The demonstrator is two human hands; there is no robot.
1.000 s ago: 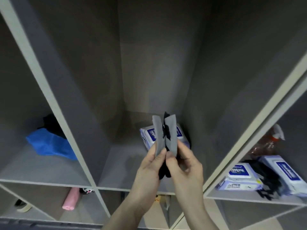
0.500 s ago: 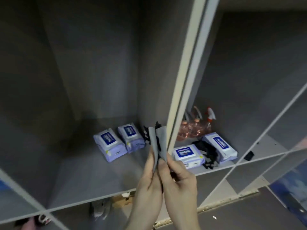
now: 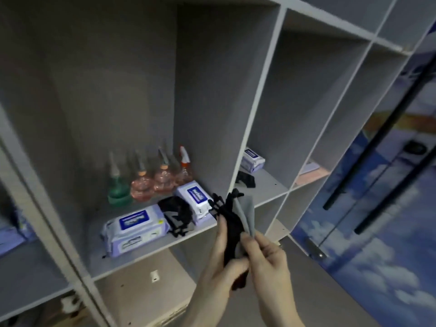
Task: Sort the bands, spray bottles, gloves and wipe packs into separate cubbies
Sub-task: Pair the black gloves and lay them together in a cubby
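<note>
Both my hands hold a pair of black and grey gloves in front of the shelf edge. My left hand grips the black part and my right hand pinches the grey palm side. In the cubby ahead stand several spray bottles: one green, three pink. Two wipe packs lie in front of them with another black glove between. The cubby to the right holds a wipe pack and a black glove.
A white divider separates the two cubbies. Lower cubbies open below the shelf. A blue cloud-patterned glass door with black handles stands at the right. Another wipe pack shows at the far left edge.
My view has swung right from the left cubbies to the cubby with the bottles. My hands have kept hold of the gloves and now sit lower right.
</note>
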